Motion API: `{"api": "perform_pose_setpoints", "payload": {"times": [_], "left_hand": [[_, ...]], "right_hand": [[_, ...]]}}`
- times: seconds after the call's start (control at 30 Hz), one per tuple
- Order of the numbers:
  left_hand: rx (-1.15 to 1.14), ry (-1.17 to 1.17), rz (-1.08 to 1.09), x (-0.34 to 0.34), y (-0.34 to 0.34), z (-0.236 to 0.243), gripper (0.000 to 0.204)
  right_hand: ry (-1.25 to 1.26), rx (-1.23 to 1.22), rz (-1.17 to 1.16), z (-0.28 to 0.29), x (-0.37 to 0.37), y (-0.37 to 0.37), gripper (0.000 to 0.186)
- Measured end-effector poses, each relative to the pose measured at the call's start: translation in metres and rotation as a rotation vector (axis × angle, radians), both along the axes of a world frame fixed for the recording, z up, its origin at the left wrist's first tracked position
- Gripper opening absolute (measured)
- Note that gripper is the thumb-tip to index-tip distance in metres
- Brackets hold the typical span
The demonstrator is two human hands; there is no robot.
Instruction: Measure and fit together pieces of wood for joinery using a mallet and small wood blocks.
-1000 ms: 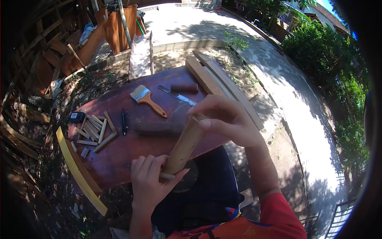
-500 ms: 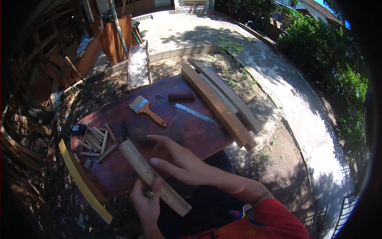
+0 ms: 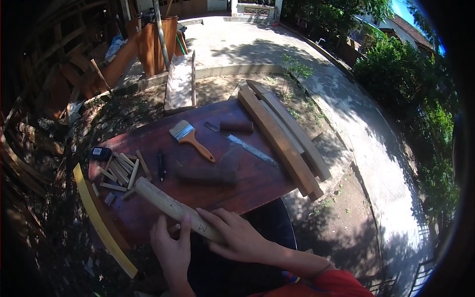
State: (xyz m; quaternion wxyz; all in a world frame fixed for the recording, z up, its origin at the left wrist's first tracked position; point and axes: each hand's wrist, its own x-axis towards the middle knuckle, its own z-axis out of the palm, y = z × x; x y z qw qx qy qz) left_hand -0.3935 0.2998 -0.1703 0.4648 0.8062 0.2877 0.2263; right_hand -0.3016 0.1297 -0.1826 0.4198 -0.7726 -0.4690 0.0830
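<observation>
My left hand (image 3: 169,247) grips a pale wooden piece (image 3: 163,199) from below, its thumb against the wood and a small pale stick (image 3: 174,227) between its fingers. My right hand (image 3: 236,238) is wrapped over the near end of that piece, which lies diagonally above the near edge of a reddish wooden tabletop (image 3: 208,193). Beyond it are a dark elongated object (image 3: 205,175), a black slim tool (image 3: 161,166), a pile of short sticks (image 3: 118,171), a wooden-handled paintbrush (image 3: 195,146), a metal blade (image 3: 252,151) and a brown roll (image 3: 236,125).
Long timber pieces (image 3: 274,133) lie along the table's right end; a yellow curved board (image 3: 99,218) runs beside its left end, near a small black object (image 3: 101,153). Behind are stacked boards (image 3: 146,49) and a plank ramp (image 3: 180,79). A concrete path (image 3: 376,163) runs at right.
The wooden piece has swung from upright at the centre down to a diagonal toward the left. My right hand came down from its top and has closed on its near end.
</observation>
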Motion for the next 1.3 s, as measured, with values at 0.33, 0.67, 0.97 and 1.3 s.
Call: {"api": "perform_pose_setpoints", "payload": {"times": [0.33, 0.67, 0.97, 1.3], "left_hand": [[0.558, 0.1, 0.099, 0.011, 0.009, -0.022, 0.056], [0.683, 0.065, -0.093, 0.045, 0.011, -0.021, 0.044], [0.697, -0.114, -0.255, 0.055, 0.005, -0.017, 0.038], [0.657, -0.3, -0.343, 0.09, 0.014, -0.03, 0.033]], "right_hand": [[-0.187, -0.134, -0.028, -0.002, 0.007, -0.014, 0.077], [-0.124, -0.138, -0.112, -0.007, 0.008, -0.018, 0.071], [-0.328, -0.174, -0.332, 0.015, 0.058, -0.031, 0.059], [-0.414, -0.17, -0.409, -0.023, 0.08, 0.015, 0.058]]}}
